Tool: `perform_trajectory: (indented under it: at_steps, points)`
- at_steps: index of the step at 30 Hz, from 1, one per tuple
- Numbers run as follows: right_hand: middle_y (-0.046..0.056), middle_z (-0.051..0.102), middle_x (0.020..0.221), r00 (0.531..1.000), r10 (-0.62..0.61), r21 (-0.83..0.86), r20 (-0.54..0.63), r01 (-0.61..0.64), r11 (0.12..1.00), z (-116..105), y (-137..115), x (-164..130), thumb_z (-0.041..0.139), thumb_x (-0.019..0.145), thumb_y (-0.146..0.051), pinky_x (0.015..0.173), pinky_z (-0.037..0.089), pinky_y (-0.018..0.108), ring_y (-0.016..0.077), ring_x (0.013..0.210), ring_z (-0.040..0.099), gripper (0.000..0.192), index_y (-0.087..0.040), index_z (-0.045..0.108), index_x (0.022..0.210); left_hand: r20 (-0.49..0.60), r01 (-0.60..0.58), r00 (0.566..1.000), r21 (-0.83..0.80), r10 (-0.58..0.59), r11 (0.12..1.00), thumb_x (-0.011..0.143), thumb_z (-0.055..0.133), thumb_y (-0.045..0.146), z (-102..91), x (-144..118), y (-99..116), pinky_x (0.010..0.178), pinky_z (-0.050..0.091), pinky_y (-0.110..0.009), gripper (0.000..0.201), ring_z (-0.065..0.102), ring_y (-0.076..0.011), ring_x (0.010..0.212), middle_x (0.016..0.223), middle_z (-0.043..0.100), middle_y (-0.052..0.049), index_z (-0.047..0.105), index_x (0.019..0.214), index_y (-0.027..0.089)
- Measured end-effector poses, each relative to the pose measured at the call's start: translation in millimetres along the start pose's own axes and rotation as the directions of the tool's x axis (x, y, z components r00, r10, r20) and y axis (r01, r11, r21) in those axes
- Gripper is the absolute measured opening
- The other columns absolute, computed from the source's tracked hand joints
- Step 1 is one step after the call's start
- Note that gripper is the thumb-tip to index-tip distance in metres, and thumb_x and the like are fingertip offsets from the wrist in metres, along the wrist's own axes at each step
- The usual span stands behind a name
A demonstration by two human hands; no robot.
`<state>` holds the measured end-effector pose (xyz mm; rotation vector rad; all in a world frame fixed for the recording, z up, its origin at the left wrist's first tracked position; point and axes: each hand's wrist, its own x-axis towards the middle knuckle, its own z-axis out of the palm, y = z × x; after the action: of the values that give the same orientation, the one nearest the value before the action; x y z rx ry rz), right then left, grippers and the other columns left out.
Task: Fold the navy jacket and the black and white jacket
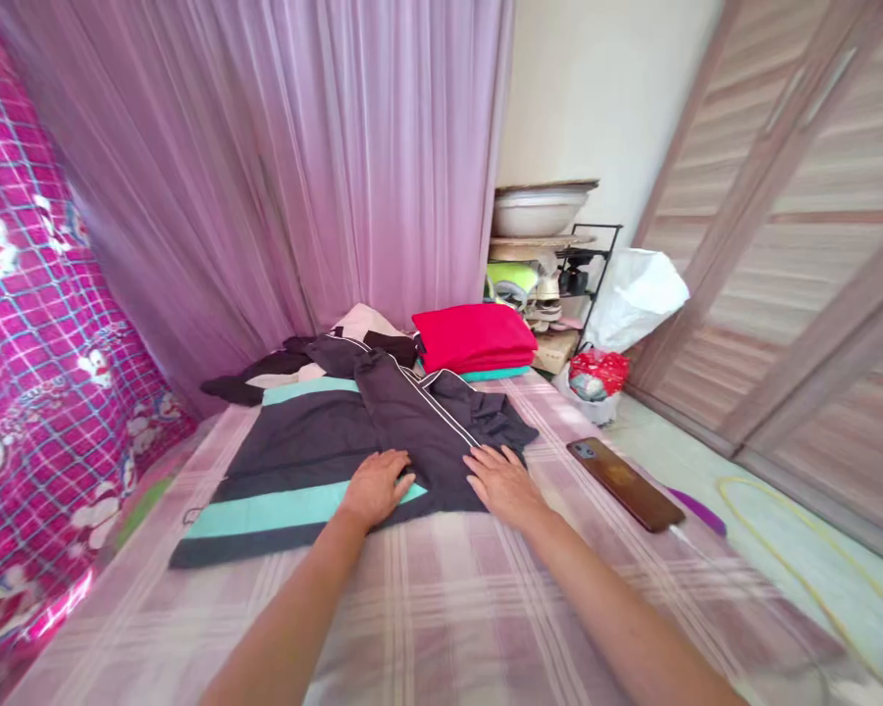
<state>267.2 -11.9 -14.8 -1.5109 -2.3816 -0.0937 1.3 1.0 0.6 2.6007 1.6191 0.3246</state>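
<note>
A dark shirt (301, 431) with mint-green bands and white piping lies spread on a plaid bedsheet (441, 598). My left hand (377, 487) rests on its near side, over the mint band, fingers laid flat. On the shirt's near right part, beside the white piping, lies my right hand (504, 483) with its fingers spread. Neither hand grips the cloth. Behind the shirt sits a folded red garment stack (475, 335) with a mint-green piece underneath. Dark and pale clothes (286, 365) lie heaped at the far left, partly hidden by the shirt.
A phone (622, 480) with a white cable lies toward the bed's right edge. A rack (596, 284) holding shoes and basins stands in the back corner, near a white bag (637, 289). Purple curtains (383, 147) hang behind the bed; a wardrobe (795, 255) stands right.
</note>
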Motion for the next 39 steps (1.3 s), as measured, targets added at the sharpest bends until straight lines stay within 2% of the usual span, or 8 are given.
perform_trajectory:
  at_steps: [3, 6, 12, 15, 17, 24, 32, 39]
  points:
    - [0.009, 0.063, 0.134, 0.995, 0.036, 0.01, -0.09, -0.035, 0.999, -2.3, 6.0, -13.9, 0.041, 0.098, -0.027, 0.112, 0.033, 0.052, 0.027, 0.127, 0.055, 0.038, -0.021, 0.067, 0.124, 0.007, 0.022, 1.0, 0.032, -0.022, 0.999, 0.098, 0.042, 0.038, 1.1, -1.6, 0.2, 0.115, 0.036, -0.05, 0.04, 0.05, -0.026, 0.134, 0.142, 0.058, -0.008, 0.06, 0.13, 0.021]
    - [0.01, 0.066, 0.13, 0.957, 0.168, 0.044, -0.235, -0.162, 0.986, -11.1, 26.5, -22.9, 0.035, 0.099, -0.026, 0.109, 0.037, 0.043, 0.0233, 0.122, 0.058, 0.042, -0.02, 0.068, 0.123, -0.133, 0.027, 0.991, 0.107, -0.013, 0.994, 0.098, 0.042, 0.04, 6.5, -18.9, -5.1, 0.114, 0.036, -0.051, 0.048, 0.045, -0.0284, 0.138, 0.149, 0.05, -0.011, 0.052, 0.14, 0.019]
    - [0.018, 0.058, 0.135, 0.699, 0.653, -0.139, -0.291, -0.706, 0.694, -37.6, 80.6, -47.8, 0.04, 0.094, -0.028, 0.104, 0.033, 0.055, 0.0333, 0.126, 0.049, 0.042, -0.016, 0.064, 0.126, -0.451, 0.043, 0.89, 0.223, 0.064, 0.974, 0.098, 0.039, 0.037, 17.0, -62.8, -15.7, 0.113, 0.038, -0.049, 0.049, 0.043, -0.0294, 0.139, 0.148, 0.05, -0.015, 0.052, 0.139, 0.015]
    - [0.02, 0.055, 0.134, 0.569, 0.8, -0.188, -0.188, -0.821, 0.54, -47.6, 94.8, -57.3, 0.039, 0.094, -0.037, 0.099, 0.034, 0.06, 0.0363, 0.125, 0.048, 0.046, -0.018, 0.061, 0.13, -0.466, 0.039, 0.882, 0.231, 0.075, 0.972, 0.098, 0.04, 0.035, 18.3, -66.4, -14.7, 0.111, 0.04, -0.049, 0.047, 0.046, -0.0297, 0.137, 0.145, 0.053, -0.016, 0.053, 0.138, 0.015]
    - [0.019, 0.054, 0.135, 0.538, 0.836, -0.19, -0.103, -0.836, 0.515, -53.9, 99.1, -59.2, 0.037, 0.095, -0.043, 0.098, 0.037, 0.059, 0.0359, 0.125, 0.049, 0.049, -0.021, 0.057, 0.134, -0.467, 0.04, 0.881, 0.237, 0.078, 0.971, 0.098, 0.04, 0.035, 18.4, -64.7, -13.6, 0.11, 0.042, -0.05, 0.048, 0.046, -0.0305, 0.137, 0.145, 0.053, -0.017, 0.053, 0.138, 0.014]
    - [0.018, 0.054, 0.136, 0.64, 0.758, -0.265, 0.125, -0.714, 0.648, -66.2, 98.8, -61.4, 0.038, 0.095, -0.041, 0.095, 0.044, 0.053, 0.0352, 0.124, 0.052, 0.051, -0.021, 0.05, 0.141, -0.487, 0.034, 0.87, 0.225, 0.082, 0.974, 0.097, 0.042, 0.035, 18.4, -63.2, -13.2, 0.109, 0.043, -0.05, 0.047, 0.046, -0.0319, 0.136, 0.146, 0.051, -0.017, 0.051, 0.138, 0.014]
    - [0.023, 0.055, 0.133, 0.736, 0.643, -0.31, 0.213, -0.573, 0.759, -67.0, 101.4, -70.0, 0.039, 0.095, -0.036, 0.09, 0.047, 0.044, 0.0338, 0.12, 0.056, 0.052, -0.011, 0.048, 0.14, -0.495, 0.011, 0.865, 0.188, 0.085, 0.982, 0.096, 0.045, 0.032, 17.3, -64.3, -12.6, 0.109, 0.044, -0.05, 0.047, 0.043, -0.0318, 0.138, 0.147, 0.049, -0.018, 0.048, 0.14, 0.014]
    - [0.008, 0.067, 0.129, 0.822, 0.473, 0.169, 0.316, -0.54, 0.825, -99.7, 161.0, -64.4, 0.04, 0.093, -0.04, 0.097, 0.047, 0.032, 0.0245, 0.115, 0.062, 0.045, -0.022, 0.067, 0.124, -0.508, 0.014, 0.86, 0.129, 0.054, 0.991, 0.097, 0.044, 0.032, 18.2, -63.8, -12.3, 0.11, 0.044, -0.05, 0.047, 0.042, -0.0316, 0.14, 0.147, 0.048, -0.017, 0.047, 0.141, 0.016]
